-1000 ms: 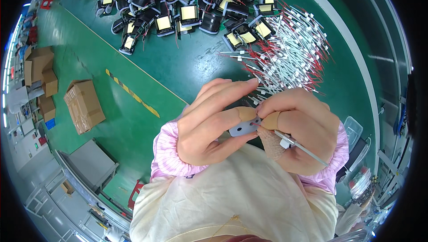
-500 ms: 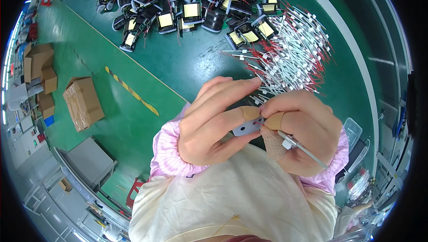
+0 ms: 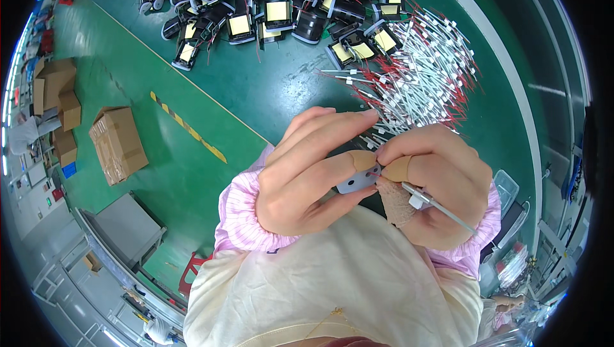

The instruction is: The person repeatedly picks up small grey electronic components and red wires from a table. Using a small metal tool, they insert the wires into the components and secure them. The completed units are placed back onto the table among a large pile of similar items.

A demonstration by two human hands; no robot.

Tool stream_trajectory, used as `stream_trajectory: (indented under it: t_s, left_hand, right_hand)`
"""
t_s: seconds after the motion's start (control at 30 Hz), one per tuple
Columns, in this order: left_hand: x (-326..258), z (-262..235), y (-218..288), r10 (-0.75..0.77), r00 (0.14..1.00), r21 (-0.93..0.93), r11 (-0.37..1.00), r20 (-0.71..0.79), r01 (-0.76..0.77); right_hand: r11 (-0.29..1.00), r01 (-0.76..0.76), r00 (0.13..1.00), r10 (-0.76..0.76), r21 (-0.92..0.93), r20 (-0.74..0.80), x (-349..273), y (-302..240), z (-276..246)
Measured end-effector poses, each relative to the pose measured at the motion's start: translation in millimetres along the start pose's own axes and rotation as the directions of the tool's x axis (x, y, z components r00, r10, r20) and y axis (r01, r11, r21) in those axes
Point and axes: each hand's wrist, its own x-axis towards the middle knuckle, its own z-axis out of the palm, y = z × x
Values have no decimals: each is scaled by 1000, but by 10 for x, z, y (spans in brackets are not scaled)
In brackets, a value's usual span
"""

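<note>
My left hand (image 3: 300, 184) holds a small housing, its light-grey end face (image 3: 359, 182) with dark round holes turned toward me. The rest of that piece is mostly hidden by my fingers. My right hand (image 3: 448, 184) pinches close against the grey face, with a bit of red wire at one hole between the fingertips. A grey-white cable (image 3: 451, 214) with a white tag-like piece (image 3: 418, 200) runs across my right palm to the wrist. Tan covers sit on some fingertips, and a wrinkled wrap covers my right thumb.
Beyond my hands lies a heap of black housings (image 3: 308, 27) with pale yellow pads on the green tabletop (image 3: 288, 85). Right of it spreads a pile of white cables (image 3: 428, 75) with red wire ends. Cardboard boxes (image 3: 121, 145) stand on the floor at left.
Both hands keep nearly the same pose, still together at the grey face. The right hand has shifted slightly, and the cable with its white tag-like piece has moved a little to the right.
</note>
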Motion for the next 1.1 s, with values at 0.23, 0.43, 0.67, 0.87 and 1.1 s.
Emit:
stream_trajectory:
  t_s: [0.23,0.43,0.67,0.87,1.1]
  left_hand:
    - [2,28,5,-38,998,-39,999,-42,37]
    - [8,33,-1,-33,999,-31,999,-36,31]
    - [10,30,-16,-35,999,-32,999,-37,34]
    - [12,21,-30,-29,999,-44,999,-17,28]
    - [0,1,-69,18,1000,-34,999,22,-17]
  right_hand:
    - [1000,-1,1000,2,23,-4,-9,25,3]
    - [1000,-20,1000,20,16,0,-10,14,-12]
    - [1000,-14,1000,14,-10,-5,-10,34,7]
    - [999,-42,999,42,19,-15,-21,29,1]
    - [999,-36,999,36,6,-15,-13,13,4]
